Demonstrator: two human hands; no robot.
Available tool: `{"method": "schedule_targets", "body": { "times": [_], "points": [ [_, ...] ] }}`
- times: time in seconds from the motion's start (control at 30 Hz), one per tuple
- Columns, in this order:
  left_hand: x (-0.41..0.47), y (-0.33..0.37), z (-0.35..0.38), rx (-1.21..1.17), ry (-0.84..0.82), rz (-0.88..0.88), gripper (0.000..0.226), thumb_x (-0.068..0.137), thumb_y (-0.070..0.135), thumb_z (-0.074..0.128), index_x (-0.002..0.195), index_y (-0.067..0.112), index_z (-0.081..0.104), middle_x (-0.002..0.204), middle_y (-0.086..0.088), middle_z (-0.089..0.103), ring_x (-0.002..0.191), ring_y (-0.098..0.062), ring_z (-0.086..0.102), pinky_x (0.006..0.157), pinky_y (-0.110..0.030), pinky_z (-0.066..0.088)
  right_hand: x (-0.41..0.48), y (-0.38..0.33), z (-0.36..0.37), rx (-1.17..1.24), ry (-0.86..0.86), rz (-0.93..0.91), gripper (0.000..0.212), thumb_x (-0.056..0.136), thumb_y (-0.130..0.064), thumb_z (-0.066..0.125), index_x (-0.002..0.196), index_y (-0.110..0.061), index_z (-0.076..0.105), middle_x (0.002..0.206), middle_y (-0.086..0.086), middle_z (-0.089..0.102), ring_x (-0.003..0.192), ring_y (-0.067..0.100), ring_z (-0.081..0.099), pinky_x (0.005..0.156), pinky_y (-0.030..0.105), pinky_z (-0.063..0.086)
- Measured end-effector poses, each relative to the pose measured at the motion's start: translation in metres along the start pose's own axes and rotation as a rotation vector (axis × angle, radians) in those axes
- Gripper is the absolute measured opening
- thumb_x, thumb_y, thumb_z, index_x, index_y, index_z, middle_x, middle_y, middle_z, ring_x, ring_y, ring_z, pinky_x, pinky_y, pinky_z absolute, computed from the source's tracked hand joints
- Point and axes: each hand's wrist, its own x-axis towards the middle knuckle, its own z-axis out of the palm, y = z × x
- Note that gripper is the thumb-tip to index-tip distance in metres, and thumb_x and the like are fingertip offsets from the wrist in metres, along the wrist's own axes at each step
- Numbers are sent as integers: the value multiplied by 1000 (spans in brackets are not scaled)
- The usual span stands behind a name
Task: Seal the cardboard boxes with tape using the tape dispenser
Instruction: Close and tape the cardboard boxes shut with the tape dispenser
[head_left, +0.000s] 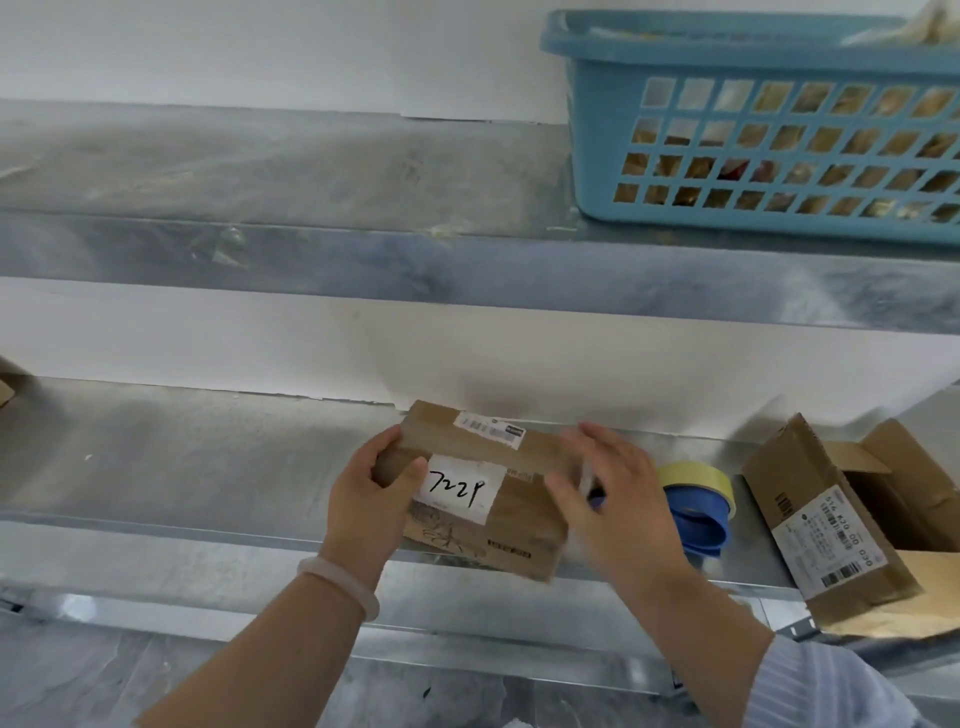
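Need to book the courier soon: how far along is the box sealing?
Done: the small box looks closed; whether it's taped is unclear. In hand: the left hand grips one end, the right hand touches the other. Left: the tape dispenser lies unheld on the shelf, and the second box stands open.

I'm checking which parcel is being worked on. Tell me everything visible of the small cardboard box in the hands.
The small cardboard box is brown, closed and tilted, at the front edge of the metal shelf. It bears a white handwritten label, a barcode sticker and dark print. The left hand grips its left end; the right hand, blurred, lies over its right end with fingers straight.
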Motion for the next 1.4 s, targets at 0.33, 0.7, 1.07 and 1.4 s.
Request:
{"method": "schedule_targets", "body": {
  "times": [0.33, 0.7, 1.07, 1.4],
  "points": [
    [6, 5, -11, 38, -157, 2, 77, 88, 21, 69, 150, 34, 25, 137, 9, 34, 120, -9, 42, 98, -31, 41, 2, 5, 17, -359, -169, -443, 46, 88, -40, 60, 133, -39, 56, 141, -12, 53, 131, 17, 45, 108, 46, 41],
    [-36, -5, 7, 195, -151, 196, 59, 69, 39, 83, 119, 43, 52, 113, 16, 43, 103, -1, 48, 77, -7, 43, -22, 2, 12, -221, -22, -280, 79, 77, -81, 43, 137, -32, 54, 149, -10, 33, 131, 12, 31, 108, 32, 30],
    [-52, -1, 35, 159, -315, 231, 75, 73, 42, 74, 137, 47, 33, 125, 29, 31, 111, 21, 35, 93, -31, 53, -25, 39, -14, -186, -214, -153, 80, 90, -60, 50, 152, -44, 1, 159, -25, -4, 143, 0, 11, 116, 28, 19],
    [-62, 33, 38, 310, -129, 544, 56, 85, 36, 69, 134, 41, 43, 140, 4, 37, 131, -12, 31, 103, -5, 21, -20, 121, -63, -263, -167, 440, 79, 93, -25, 59, 154, -27, 9, 160, 0, 20, 141, 24, 31, 113, 41, 30]
  ]
}}
